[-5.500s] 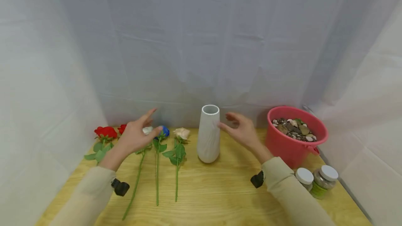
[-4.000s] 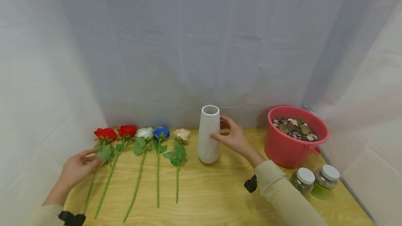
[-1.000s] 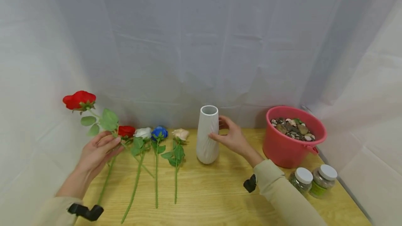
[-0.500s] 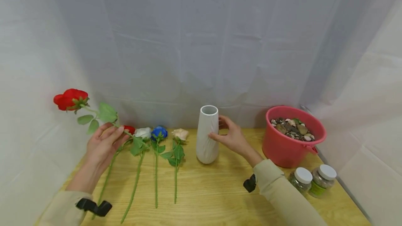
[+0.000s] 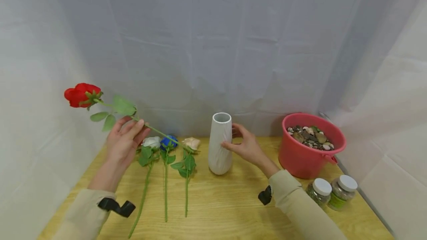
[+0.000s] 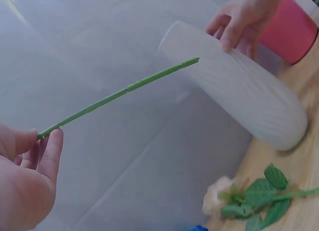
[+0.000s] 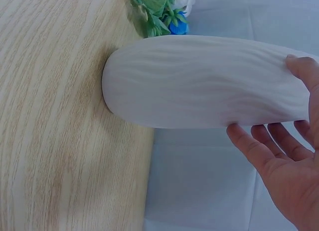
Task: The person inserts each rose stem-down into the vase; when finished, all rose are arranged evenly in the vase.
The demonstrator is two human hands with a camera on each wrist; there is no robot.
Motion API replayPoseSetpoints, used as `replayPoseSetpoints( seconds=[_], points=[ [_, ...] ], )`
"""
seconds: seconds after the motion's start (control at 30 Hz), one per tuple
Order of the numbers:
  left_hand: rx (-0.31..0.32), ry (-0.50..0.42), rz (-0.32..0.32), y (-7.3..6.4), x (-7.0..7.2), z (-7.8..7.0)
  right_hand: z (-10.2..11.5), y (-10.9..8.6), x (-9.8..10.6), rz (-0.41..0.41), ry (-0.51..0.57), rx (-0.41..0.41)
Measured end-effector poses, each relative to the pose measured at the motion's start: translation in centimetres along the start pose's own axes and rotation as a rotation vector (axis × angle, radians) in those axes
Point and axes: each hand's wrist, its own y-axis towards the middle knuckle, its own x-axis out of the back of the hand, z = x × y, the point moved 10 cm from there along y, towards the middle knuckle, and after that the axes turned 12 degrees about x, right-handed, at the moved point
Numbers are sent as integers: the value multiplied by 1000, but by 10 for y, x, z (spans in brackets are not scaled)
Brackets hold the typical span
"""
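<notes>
My left hand [image 5: 121, 142] pinches a red rose [image 5: 81, 95] by its green stem, raised over the left side of the table. Its bloom points left and the bare stem slopes down to the right. In the left wrist view, the stem [image 6: 124, 90] runs from thumb and fingers, its cut end overlapping the vase [image 6: 244, 91]. The tall white ribbed vase [image 5: 220, 147] stands upright at the table's middle. Around its right side my right hand [image 5: 248, 147] holds it, thumb in front and fingers behind. The right wrist view shows thumb and fingertips [image 7: 238, 134] at the vase's sides.
White [image 5: 151, 143], blue [image 5: 169, 142] and cream [image 5: 191, 143] roses lie on the wooden table [image 5: 230, 210] left of the vase. A red bucket [image 5: 300, 162] of stones stands at the right, two white-lidded jars [image 5: 323, 187] before it. A pale curtain [image 5: 213, 47] hangs behind.
My left hand has picked up the leftmost red rose and carried it up and to the right, now covering the other red rose. My right hand has closed on the vase, which stays in place.
</notes>
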Motion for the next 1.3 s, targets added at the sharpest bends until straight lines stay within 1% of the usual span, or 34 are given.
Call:
replayPoseSetpoints(
  seconds=[0.1,0.17,0.37,0.47,0.53,0.77,0.87,1.03,1.17,1.3],
  points=[
    [-11,-29,0,3,-13,-3,0,0,0,-1,3,-7],
    [-20,-49,-16,5,-20,-4,0,0,0,-2,7,-11],
    [-34,-136,-96,12,-33,-5,-1,0,-1,4,17,-14],
    [-48,-176,-117,16,-40,-5,-1,0,-2,2,20,-13],
    [-57,-190,-118,18,-46,-6,0,0,-2,1,18,-8],
    [-78,-148,-134,23,-63,-7,1,0,-2,-2,14,-2],
    [-89,-151,-138,27,-69,-8,-1,0,-2,0,5,-6],
    [-125,-139,-137,33,-79,-9,-3,-1,-1,1,3,-22],
    [-144,-120,-139,38,-86,-6,-3,0,-1,3,8,-20],
    [-141,-80,-128,41,-93,-1,-3,0,-2,2,4,-12]
  ],
)
